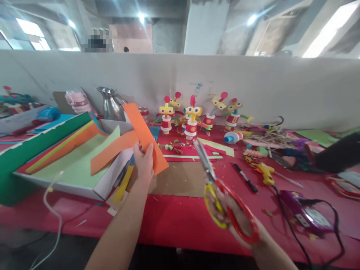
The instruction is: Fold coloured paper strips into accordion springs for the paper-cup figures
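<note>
My left hand (144,161) pinches an orange paper strip (143,131) that stands tilted above the table. A second orange strip (111,150) stretches from near that hand across the paper box. My right hand (230,206) grips a pair of scissors (206,161) by its red and yellow handles; the blades point up and away, look closed, and are apart from the paper. Beneath and between my hands lies a brown cardboard sheet (180,180). Behind it are small green and red paper coils (177,149) and pale green strips (194,156).
A white box (98,191) of coloured paper stands at left. Several paper-cup figures (191,127) stand along the wall. To the right are a black marker (244,178), a yellow glue gun (266,172), a purple power strip (306,213) with cords, and a heap of sticks (270,133).
</note>
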The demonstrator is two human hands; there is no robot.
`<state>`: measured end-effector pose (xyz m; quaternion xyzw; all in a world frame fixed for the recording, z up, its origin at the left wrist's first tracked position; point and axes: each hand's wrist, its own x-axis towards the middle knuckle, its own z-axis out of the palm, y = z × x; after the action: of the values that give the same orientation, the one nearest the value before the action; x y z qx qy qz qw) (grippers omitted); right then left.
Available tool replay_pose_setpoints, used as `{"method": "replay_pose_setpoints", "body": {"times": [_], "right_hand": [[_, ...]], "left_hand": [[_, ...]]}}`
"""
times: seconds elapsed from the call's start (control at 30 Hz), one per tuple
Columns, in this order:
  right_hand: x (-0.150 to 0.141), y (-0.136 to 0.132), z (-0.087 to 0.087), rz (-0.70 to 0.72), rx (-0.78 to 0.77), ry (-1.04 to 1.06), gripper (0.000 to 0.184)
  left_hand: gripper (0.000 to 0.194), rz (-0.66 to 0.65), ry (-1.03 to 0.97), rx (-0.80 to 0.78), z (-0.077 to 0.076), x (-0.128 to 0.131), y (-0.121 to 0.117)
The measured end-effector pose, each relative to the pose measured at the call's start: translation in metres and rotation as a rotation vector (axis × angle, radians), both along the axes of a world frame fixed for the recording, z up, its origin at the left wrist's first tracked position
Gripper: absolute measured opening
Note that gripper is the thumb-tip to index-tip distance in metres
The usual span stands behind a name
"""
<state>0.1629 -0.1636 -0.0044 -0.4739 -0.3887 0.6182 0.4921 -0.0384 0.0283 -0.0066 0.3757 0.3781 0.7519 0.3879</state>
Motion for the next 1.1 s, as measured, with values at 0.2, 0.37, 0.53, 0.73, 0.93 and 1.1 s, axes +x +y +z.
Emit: {"method": "replay_pose_setpoints", "body": {"times": [0.2, 0.37, 0.53, 0.73, 0.93, 1.1], "right_hand": [[-0.05, -0.035, -0.015, 0.282, -0.075, 0.385, 0.053], [-0.057, -0.034, -0.007, 0.26, -0.177, 0.486, 0.061], [-0.06, -0.029, -0.006, 0.268, -0.19, 0.526, 0.061], [-0.06, -0.022, -0.009, 0.267, -0.232, 0.627, 0.059], [-0.063, -0.005, -0.004, 0.303, -0.213, 0.736, 0.067], [-0.064, 0.001, 0.0, 0.33, -0.233, 0.791, 0.066]], "left_hand": [[0.045, -0.005, -0.067, -0.075, 0.002, -0.004, 0.007], [0.044, -0.013, -0.083, -0.09, 0.003, -0.003, 0.005], [0.045, -0.025, -0.064, -0.061, 0.004, -0.002, 0.004], [0.043, -0.06, -0.024, -0.046, 0.006, 0.002, -0.002], [0.035, -0.147, 0.006, 0.019, 0.006, 0.012, -0.012], [0.033, -0.143, 0.046, 0.063, 0.005, 0.015, -0.014]]}}
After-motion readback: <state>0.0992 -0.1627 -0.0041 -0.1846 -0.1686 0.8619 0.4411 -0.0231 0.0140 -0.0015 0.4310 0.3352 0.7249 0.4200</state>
